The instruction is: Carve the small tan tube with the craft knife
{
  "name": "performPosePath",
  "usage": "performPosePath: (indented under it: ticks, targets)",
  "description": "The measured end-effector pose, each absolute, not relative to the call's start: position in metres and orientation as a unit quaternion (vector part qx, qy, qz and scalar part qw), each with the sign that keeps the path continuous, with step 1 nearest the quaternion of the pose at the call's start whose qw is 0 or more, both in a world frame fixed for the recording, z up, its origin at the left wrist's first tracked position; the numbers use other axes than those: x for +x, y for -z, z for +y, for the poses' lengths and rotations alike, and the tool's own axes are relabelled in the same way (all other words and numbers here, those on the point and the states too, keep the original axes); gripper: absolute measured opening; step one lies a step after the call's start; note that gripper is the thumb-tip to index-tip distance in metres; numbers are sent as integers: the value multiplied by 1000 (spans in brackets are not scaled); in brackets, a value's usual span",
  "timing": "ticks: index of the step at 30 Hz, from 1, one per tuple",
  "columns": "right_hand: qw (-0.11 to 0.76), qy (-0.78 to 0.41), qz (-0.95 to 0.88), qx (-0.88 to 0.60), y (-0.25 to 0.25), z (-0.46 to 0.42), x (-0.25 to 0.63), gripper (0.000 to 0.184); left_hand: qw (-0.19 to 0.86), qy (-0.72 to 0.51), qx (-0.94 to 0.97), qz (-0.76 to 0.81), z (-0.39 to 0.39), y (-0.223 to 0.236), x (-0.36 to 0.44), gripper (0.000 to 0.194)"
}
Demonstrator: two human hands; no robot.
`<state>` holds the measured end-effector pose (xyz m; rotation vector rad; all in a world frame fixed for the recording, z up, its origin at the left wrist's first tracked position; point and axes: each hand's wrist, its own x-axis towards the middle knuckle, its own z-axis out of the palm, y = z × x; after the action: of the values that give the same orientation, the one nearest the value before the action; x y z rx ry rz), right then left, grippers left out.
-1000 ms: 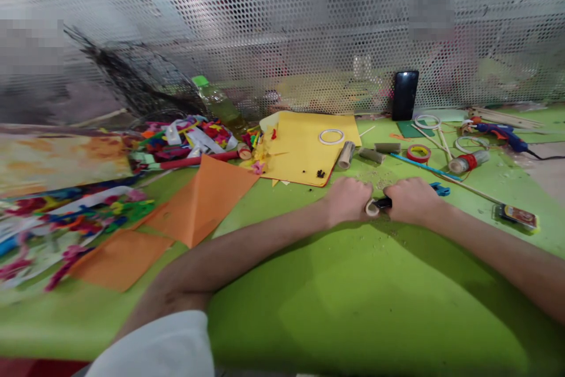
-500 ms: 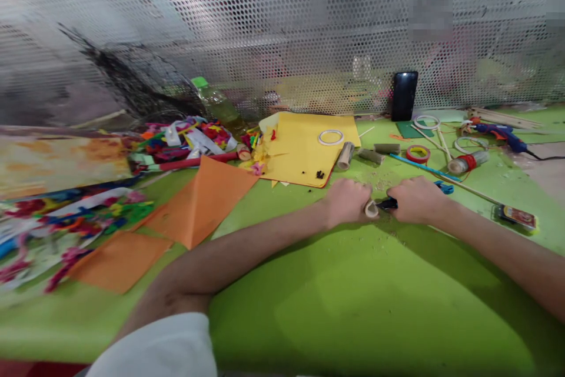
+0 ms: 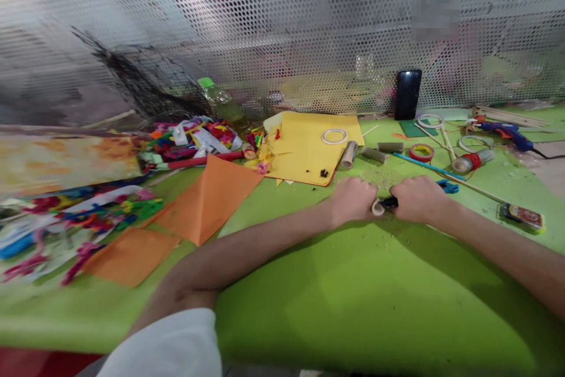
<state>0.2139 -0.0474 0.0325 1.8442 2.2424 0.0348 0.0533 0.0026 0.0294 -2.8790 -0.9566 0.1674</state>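
My left hand [image 3: 353, 200] is closed around a short hollow tube [image 3: 377, 207] that looks like a piece of bamboo, its open end facing right. My right hand [image 3: 419, 200] grips a black tool [image 3: 389, 202] whose tip meets that open end; its kind is hidden by the fingers. Behind the right hand a blue piece [image 3: 449, 186] shows, and I cannot tell whether it belongs to the tool. Pale shavings [image 3: 384, 179] lie scattered around both hands. Similar short tubes [image 3: 349, 154] rest just beyond the left hand.
On the green table [image 3: 335, 300] lie yellow sheets [image 3: 304, 144], orange paper [image 3: 220, 194], a red tape roll [image 3: 422, 153] and a glue gun [image 3: 507, 133]. A phone [image 3: 408, 94] leans on the perforated metal screen [image 3: 309, 30]. Colourful scraps [image 3: 106, 215] and a bottle [image 3: 225, 106] are at left.
The whole view has shifted slightly, so things appear a little further right. The tube's open end has turned a little in my left hand; both hands keep their grip.
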Motion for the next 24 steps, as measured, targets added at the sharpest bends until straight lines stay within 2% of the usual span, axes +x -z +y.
performPosePath:
  ticks: [10,24]
  targets:
    - [112,-10,751,651,-31,-48,208,32,37,-48,-946,-319,4,-29,54,40]
    - [125,-17,786,605,-34,-47,218,33,52,-40,-949,-308,4,-27,52,41]
